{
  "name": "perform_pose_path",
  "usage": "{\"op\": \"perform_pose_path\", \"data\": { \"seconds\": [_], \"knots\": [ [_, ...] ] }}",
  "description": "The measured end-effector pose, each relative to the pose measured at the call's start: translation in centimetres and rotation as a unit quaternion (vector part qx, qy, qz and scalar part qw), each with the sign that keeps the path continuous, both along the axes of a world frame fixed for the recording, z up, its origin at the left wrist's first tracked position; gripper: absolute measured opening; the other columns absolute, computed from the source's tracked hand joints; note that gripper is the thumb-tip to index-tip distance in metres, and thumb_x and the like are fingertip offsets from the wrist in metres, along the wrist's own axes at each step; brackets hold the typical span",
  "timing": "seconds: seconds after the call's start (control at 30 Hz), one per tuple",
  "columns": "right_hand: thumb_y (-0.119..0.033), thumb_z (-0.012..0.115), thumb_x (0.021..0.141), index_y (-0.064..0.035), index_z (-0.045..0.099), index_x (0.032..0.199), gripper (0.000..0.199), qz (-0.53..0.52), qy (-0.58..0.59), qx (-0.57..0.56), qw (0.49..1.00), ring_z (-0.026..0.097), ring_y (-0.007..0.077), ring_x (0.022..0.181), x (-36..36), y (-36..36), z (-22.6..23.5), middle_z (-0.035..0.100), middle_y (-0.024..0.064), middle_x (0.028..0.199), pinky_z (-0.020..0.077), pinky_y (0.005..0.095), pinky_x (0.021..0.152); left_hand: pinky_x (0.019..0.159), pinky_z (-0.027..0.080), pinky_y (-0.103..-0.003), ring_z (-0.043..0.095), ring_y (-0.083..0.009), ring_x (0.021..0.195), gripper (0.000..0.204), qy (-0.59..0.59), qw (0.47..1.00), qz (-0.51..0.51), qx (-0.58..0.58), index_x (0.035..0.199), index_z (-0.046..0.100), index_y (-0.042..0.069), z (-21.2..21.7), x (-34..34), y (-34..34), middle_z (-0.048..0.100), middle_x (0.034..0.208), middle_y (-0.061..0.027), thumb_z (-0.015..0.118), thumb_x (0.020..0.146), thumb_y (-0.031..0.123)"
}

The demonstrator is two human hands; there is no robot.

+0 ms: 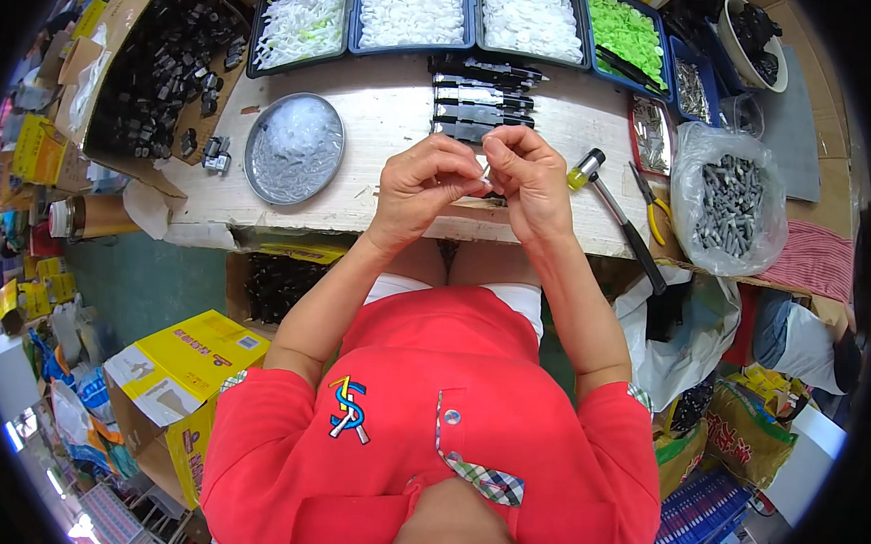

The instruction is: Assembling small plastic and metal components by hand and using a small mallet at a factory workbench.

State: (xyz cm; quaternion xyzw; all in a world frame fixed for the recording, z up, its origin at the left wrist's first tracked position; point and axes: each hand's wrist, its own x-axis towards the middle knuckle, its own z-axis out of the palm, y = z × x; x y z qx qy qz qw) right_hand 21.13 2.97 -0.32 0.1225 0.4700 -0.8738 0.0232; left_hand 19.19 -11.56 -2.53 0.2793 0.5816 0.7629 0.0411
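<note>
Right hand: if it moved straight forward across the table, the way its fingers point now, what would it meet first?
Probably the row of black parts just beyond the right hand, then the tray of white pieces; depth is unclear.

Worn pale wooden workbench (383, 126) over a green floor (147, 281), brightly and evenly lit.

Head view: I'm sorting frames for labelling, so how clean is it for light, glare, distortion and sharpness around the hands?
Head view: even, bright light with soft shadows; strong fisheye bending of the workbench edge, black corners; glare on the round metal tray and the clear bag of grey parts; left hand and right hand sharp, but the small piece pinched between them is too tiny to make out.
</note>
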Motion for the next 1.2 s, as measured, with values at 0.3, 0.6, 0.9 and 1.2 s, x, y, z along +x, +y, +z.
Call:
{"op": "perform_pose_path", "data": {
  "seconds": [0.3,0.6,0.9,1.2],
  "knots": [
    [-0.009,0.068,0.077,-0.0044,0.061,0.082,0.009,0.018,-0.017,-0.011,1.0,0.039,0.003,0.051,0.0,-0.1,0.0,0.054,-0.0027,0.066,0.0293,0.0174,0.046,0.064,0.052,-0.021,0.059,-0.0126,0.077,0.016,0.041,0.998,0.038,-0.038,0.082,0.062,0.001,0.1,0.2,-0.2,0.058,0.085,-0.0064,0.066,0.07,-0.008],
    [-0.007,0.064,0.078,-0.0007,0.061,0.083,0.008,0.046,0.024,0.214,0.975,0.051,0.0101,0.057,0.6,-0.6,0.2,0.057,0.0011,0.067,0.0398,0.0233,0.051,0.065,0.053,-0.024,0.059,-0.0146,0.076,0.011,0.047,0.995,0.039,-0.076,0.083,0.062,0.0,-0.2,0.3,-0.9,0.059,0.082,-0.0066,0.061,0.075,-0.007],
    [-0.005,0.063,0.074,-0.0032,0.061,0.084,0.01,0.011,0.29,0.544,0.787,0.057,0.0241,0.071,1.5,0.7,-1.3,0.059,0.0077,0.077,0.042,0.0322,0.062,0.066,0.05,-0.024,0.059,-0.0147,0.077,0.012,0.122,0.977,0.101,-0.145,0.087,0.061,-0.002,-1.2,0.3,-1.6,0.06,0.087,-0.0094,0.059,0.076,-0.008],
    [-0.007,0.061,0.072,-0.009,0.059,0.08,0.008,0.074,0.348,0.7,0.619,0.051,0.0193,0.075,1.6,1.6,-2.7,0.053,0.0028,0.076,0.0319,0.0332,0.066,0.083,0.034,-0.034,0.049,-0.0227,0.097,0.024,0.188,0.915,0.122,-0.335,0.089,0.064,0.007,-1.3,-0.4,-3.0,0.059,0.095,-0.0031,0.07,0.066,0.01]
  ]
}}
